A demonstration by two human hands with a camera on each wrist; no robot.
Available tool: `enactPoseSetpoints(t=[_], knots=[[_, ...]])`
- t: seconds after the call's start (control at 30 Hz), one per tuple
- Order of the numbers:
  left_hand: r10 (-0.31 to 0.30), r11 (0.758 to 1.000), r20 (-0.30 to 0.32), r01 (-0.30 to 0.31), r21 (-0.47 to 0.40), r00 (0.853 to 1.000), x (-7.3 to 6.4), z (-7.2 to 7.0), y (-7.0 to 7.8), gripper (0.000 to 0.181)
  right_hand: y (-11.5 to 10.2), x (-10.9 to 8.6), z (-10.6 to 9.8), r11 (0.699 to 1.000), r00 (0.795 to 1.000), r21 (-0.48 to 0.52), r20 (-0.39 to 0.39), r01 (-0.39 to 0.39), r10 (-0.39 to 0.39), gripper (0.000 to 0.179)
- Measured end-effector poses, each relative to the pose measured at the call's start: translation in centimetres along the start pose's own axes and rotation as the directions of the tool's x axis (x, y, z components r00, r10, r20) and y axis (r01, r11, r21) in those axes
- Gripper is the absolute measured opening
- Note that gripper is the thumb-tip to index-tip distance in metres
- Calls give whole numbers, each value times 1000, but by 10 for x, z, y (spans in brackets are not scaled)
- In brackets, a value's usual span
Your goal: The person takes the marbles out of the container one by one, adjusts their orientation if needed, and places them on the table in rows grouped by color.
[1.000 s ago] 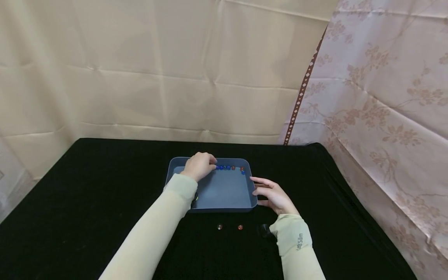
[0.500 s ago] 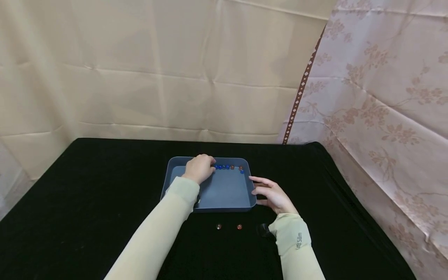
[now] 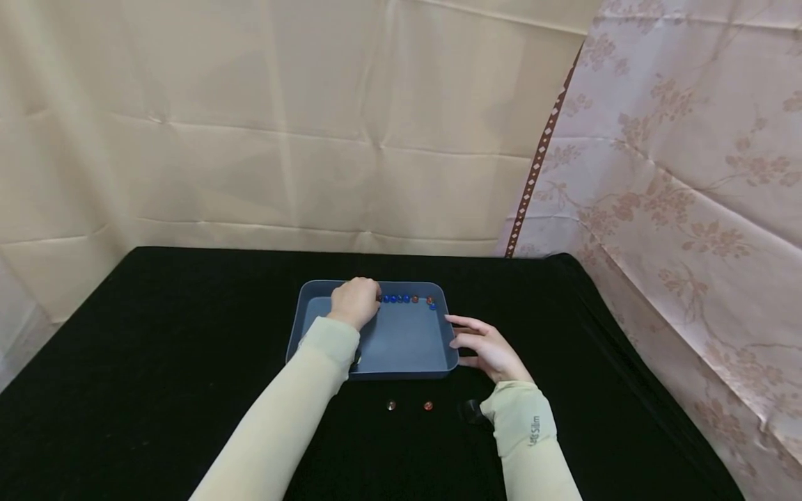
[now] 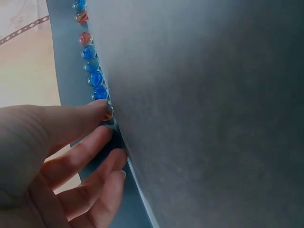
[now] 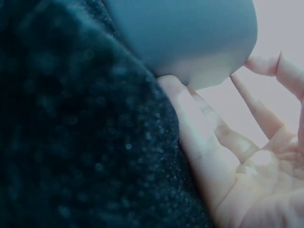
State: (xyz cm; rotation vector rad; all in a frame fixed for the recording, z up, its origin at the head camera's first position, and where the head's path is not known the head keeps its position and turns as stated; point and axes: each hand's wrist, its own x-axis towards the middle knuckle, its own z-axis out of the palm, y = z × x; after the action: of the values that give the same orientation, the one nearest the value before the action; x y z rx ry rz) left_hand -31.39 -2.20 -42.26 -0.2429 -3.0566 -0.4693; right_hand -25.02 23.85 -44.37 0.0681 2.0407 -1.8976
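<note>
My left hand (image 3: 354, 302) reaches into the blue-grey tray (image 3: 404, 372) at its far wall. In the left wrist view its thumb and index finger pinch a clear marble (image 4: 109, 113) with an orange-brown streak, partly hidden by the thumb. That marble sits at the end of a row along the wall: several blue marbles (image 4: 99, 92), then an orange-red marble (image 4: 85, 38). Past a small gap, an orange marble (image 3: 429, 300) and a blue marble (image 3: 433, 306) lie in the far right corner. My right hand (image 3: 491, 350) touches the tray's right side with spread, relaxed fingers.
In front of the tray, a clear marble (image 3: 391, 406) and a reddish marble (image 3: 428, 406) lie on the black cloth (image 3: 207, 313). Beyond the table hang a cream curtain (image 3: 313, 139) and a flowered curtain (image 3: 677, 160).
My left hand's fingers have lowered and closed in on the left end of the marble row, where a marble now shows beside them. The right hand stays at the tray's side.
</note>
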Motion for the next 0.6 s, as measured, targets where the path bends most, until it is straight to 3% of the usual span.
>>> enactPoseSetpoints(t=[0.6], knots=[[-28, 1000, 26, 27, 15, 999, 0, -2, 7, 18, -1, 0, -1, 1000, 1000, -13, -6, -6, 6, 56]])
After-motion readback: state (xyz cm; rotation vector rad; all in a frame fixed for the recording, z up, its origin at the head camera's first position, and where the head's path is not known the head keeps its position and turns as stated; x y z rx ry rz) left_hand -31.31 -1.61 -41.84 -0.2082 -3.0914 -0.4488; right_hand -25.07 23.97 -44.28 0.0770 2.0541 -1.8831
